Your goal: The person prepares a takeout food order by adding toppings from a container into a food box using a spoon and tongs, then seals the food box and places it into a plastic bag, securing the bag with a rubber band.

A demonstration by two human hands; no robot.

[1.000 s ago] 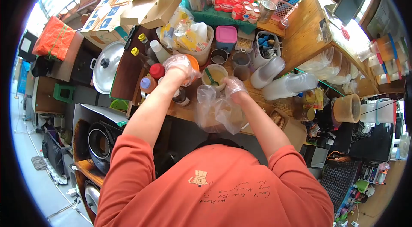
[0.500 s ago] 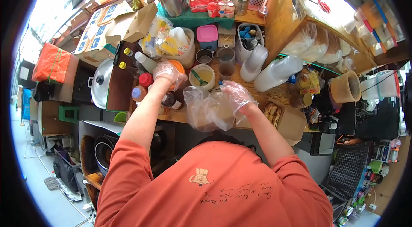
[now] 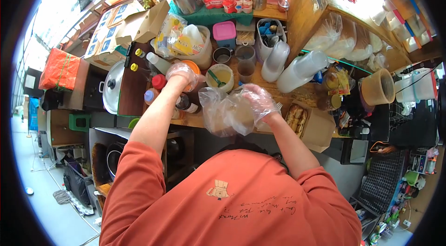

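Observation:
My left hand (image 3: 182, 75), in a clear plastic glove, is at an orange round container (image 3: 191, 65) on the left of the worktop. Its fingers point down and are mostly hidden, so their grip does not show. My right hand (image 3: 258, 101), gloved the same way, has its fingers closed on the edge of a clear plastic bag (image 3: 226, 112). The bag hangs puffed out at the table's front edge. Just behind it stands a tub of pale yellow contents (image 3: 225, 73) with a green utensil (image 3: 214, 78). Dark-capped bottles (image 3: 185, 103) stand under my left forearm.
An open cardboard box with browned food (image 3: 296, 119) lies right of my right hand. Stacked clear cups (image 3: 302, 71) lean behind it. A metal mug (image 3: 222, 55) and a pink-lidded box (image 3: 224, 31) stand farther back. A pot lid (image 3: 111, 89) is at far left.
My left hand has shifted slightly up, and its fingers have turned to the right at the orange container. My right hand still holds the bag, almost in the same place. The view has tilted a little.

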